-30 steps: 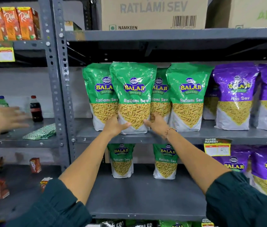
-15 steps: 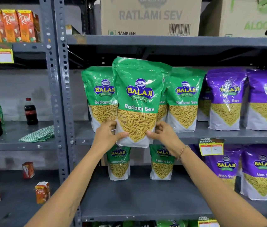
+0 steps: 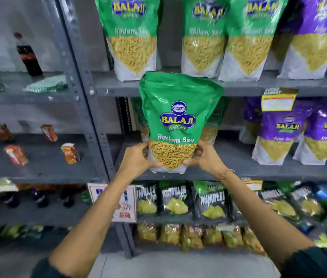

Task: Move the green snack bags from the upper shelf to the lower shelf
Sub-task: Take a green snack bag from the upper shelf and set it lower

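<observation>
I hold one green Balaji Ratlami Sev bag [image 3: 178, 117] upright in front of the lower shelf [image 3: 279, 173]. My left hand [image 3: 136, 159] grips its lower left corner and my right hand [image 3: 206, 157] grips its lower right corner. The bag's base hangs level with the lower shelf's front edge. Three more green bags [image 3: 132, 35] stand on the upper shelf [image 3: 259, 87]. Behind the held bag, other green bags [image 3: 213, 125] on the lower shelf are mostly hidden.
Purple Aloo Sev bags [image 3: 275, 135] stand on the right of the lower shelf and also above. A grey upright post [image 3: 84, 91] borders the bay on the left. Juice cartons [image 3: 70, 153] and cola bottles [image 3: 28, 55] sit in the left bay. Black chip bags [image 3: 174, 199] fill the shelf below.
Both hands have carried the green bag down from the upper shelf to the height of the lower shelf. My view has tilted downward and closer.
</observation>
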Action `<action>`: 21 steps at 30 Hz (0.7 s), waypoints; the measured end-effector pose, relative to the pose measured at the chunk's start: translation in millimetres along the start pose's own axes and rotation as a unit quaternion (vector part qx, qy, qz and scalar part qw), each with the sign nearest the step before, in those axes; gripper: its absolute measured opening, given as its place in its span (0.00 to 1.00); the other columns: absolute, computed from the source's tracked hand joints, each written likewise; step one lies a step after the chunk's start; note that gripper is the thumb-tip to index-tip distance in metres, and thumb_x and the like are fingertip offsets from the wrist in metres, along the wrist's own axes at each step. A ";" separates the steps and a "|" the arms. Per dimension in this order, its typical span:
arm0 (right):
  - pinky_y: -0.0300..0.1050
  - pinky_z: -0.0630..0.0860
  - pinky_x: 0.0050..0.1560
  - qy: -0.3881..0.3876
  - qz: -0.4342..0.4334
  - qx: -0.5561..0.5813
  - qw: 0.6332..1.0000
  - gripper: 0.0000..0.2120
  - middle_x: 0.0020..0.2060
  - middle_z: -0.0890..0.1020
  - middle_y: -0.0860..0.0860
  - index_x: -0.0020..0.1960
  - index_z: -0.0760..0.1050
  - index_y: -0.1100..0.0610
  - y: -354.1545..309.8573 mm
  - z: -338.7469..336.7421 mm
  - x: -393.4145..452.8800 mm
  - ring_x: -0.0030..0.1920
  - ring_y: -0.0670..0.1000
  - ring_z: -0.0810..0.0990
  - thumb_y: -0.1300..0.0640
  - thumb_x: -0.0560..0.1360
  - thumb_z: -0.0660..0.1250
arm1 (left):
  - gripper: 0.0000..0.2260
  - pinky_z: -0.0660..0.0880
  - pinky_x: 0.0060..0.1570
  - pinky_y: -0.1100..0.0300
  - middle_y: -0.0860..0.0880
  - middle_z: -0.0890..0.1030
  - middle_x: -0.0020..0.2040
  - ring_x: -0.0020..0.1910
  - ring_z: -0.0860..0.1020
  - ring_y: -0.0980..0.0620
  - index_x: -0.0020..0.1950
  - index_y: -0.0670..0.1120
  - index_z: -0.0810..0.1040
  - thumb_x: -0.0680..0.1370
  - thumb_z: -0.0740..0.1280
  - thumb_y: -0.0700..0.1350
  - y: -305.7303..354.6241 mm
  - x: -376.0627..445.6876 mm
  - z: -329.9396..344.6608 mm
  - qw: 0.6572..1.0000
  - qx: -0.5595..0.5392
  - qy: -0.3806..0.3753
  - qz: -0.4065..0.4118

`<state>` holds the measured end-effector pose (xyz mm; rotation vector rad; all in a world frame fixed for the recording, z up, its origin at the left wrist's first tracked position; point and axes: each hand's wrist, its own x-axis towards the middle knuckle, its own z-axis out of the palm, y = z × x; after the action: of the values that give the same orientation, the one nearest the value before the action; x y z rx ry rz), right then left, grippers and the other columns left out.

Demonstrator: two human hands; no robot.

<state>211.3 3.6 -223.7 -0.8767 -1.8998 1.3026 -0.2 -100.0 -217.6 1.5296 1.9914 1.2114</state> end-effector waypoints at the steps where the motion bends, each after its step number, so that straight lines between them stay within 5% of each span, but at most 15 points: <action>1: 0.37 0.80 0.48 -0.003 0.012 0.001 1.000 0.29 0.47 0.82 0.46 0.57 0.72 0.54 12.4 6.9 3.3 0.47 0.42 0.81 0.69 0.61 0.77 | 0.33 0.77 0.50 0.61 0.47 0.84 0.53 0.48 0.81 0.54 0.57 0.46 0.79 0.54 0.81 0.51 -10.3 1.0 4.7 1.000 0.007 -0.005 -0.020; 4: 0.43 0.79 0.52 -0.016 0.046 0.014 0.999 0.28 0.48 0.82 0.52 0.57 0.72 0.58 41.7 24.7 22.9 0.49 0.48 0.81 0.70 0.60 0.76 | 0.31 0.78 0.56 0.53 0.44 0.84 0.54 0.51 0.82 0.50 0.56 0.42 0.80 0.55 0.81 0.48 -38.8 8.9 16.1 0.997 0.016 -0.017 -0.069; 8: 0.35 0.81 0.44 -0.041 0.067 0.003 0.997 0.30 0.51 0.82 0.56 0.60 0.73 0.60 66.6 45.4 66.8 0.49 0.49 0.81 0.71 0.60 0.76 | 0.30 0.77 0.53 0.54 0.42 0.84 0.53 0.49 0.82 0.48 0.57 0.41 0.78 0.57 0.81 0.44 -70.6 33.3 23.4 0.993 0.026 -0.005 -0.117; 13: 0.56 0.79 0.57 -0.065 0.103 -0.002 0.993 0.32 0.55 0.82 0.59 0.61 0.72 0.61 90.3 69.5 129.4 0.53 0.55 0.81 0.72 0.59 0.76 | 0.28 0.76 0.55 0.50 0.41 0.83 0.53 0.53 0.80 0.45 0.57 0.40 0.77 0.59 0.80 0.42 -102.4 72.7 23.6 0.988 0.038 0.018 -0.151; 21: 0.59 0.77 0.59 -0.089 0.106 -0.023 0.990 0.32 0.57 0.81 0.61 0.61 0.72 0.64 107.4 95.1 198.3 0.54 0.56 0.80 0.74 0.59 0.75 | 0.28 0.74 0.49 0.56 0.42 0.83 0.51 0.50 0.80 0.45 0.55 0.40 0.75 0.59 0.80 0.45 -139.2 115.4 24.7 0.977 0.067 0.058 -0.196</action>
<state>40.5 148.1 -322.9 -1.0401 -2.0239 1.5133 -108.4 8.1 -317.2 1.0656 2.3506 1.0406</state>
